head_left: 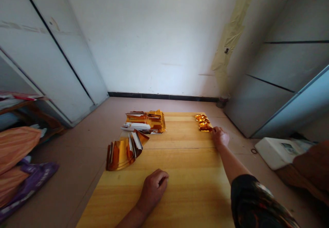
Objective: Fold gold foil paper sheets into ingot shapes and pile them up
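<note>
Head view: right hand [221,136] at gold foil [204,124]; bag lettering [33,192] illegible.

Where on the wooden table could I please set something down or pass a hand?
On the wooden table, the widest bare patch lies between left hand and right forearm, continuing between the far gold bundle and small gold pieces. Crowded: the far left, where the near gold bundle lies close to the far one, and the far right corner, beside the right hand.

On the pale wooden counter [190,173], a thick stack of gold foil sheets [155,121] lies far left behind a curved gold foil bundle [121,154], with a row of small gold foil pieces [203,123] far right.
</note>
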### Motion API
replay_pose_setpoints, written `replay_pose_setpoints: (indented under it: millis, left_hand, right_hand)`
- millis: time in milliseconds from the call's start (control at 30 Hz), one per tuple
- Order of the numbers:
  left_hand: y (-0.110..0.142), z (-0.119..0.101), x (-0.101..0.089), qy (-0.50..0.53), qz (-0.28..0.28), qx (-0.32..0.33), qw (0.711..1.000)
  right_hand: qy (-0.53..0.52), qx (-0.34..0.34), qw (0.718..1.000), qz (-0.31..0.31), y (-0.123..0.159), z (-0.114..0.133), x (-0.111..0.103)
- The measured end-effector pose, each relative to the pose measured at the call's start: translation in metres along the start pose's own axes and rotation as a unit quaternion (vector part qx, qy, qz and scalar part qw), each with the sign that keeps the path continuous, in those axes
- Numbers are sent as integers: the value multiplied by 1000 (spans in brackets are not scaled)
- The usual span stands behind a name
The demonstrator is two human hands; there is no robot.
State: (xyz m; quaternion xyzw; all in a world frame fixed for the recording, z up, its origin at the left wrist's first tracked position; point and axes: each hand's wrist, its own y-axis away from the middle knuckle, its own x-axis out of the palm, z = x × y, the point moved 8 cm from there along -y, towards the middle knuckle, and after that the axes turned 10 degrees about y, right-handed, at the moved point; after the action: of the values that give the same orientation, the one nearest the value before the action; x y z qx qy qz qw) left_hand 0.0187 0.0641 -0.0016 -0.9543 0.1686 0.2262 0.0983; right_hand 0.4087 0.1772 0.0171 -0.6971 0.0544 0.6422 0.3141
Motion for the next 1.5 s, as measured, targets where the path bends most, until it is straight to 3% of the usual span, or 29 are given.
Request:
replay_pose_setpoints:
  millis: [367, 600, 733, 867, 967, 1067, 1167, 1233, 1333, 1500]
  left_hand:
    - [0, -2, 1, -13, -11, 23, 1000]
    - [-2, -2, 1, -10, -15, 31, 999]
    - [-3, -4, 3, -6, -31, 40, 999]
    - [-3, -10, 1, 0, -53, 63, 997]
    - [0, -20, -19, -35, -98, 103, 989]
    - [3, -23, -64, -116, -182, 110, 970]
    - [-5, -11, -116, -192, -255, 40, 947]
    - [-16, 2, -139, -219, -254, -20, 942]
    - [-31, 20, -158, -239, -249, -110, 932]
    - [-42, 41, -157, -192, -225, -194, 935]
  right_hand:
    - [11, 11, 1000, 25, 3, 9, -3]
    - [-32, -22, 998, -50, 17, 14, -25]
    - [-151, -120, 978, -78, 58, 54, -47]
    - [-340, -273, 900, 22, 138, 130, -62]
    - [-411, -303, 854, 102, 191, 173, -74]
    - [-437, -305, 834, 145, 219, 196, -81]
    - [-433, -312, 833, 147, 227, 202, -82]
    - [-434, -311, 834, 137, 226, 201, -80]
    - [-430, -314, 838, 117, 226, 199, -78]
    - [-409, -326, 847, 95, 231, 200, -78]
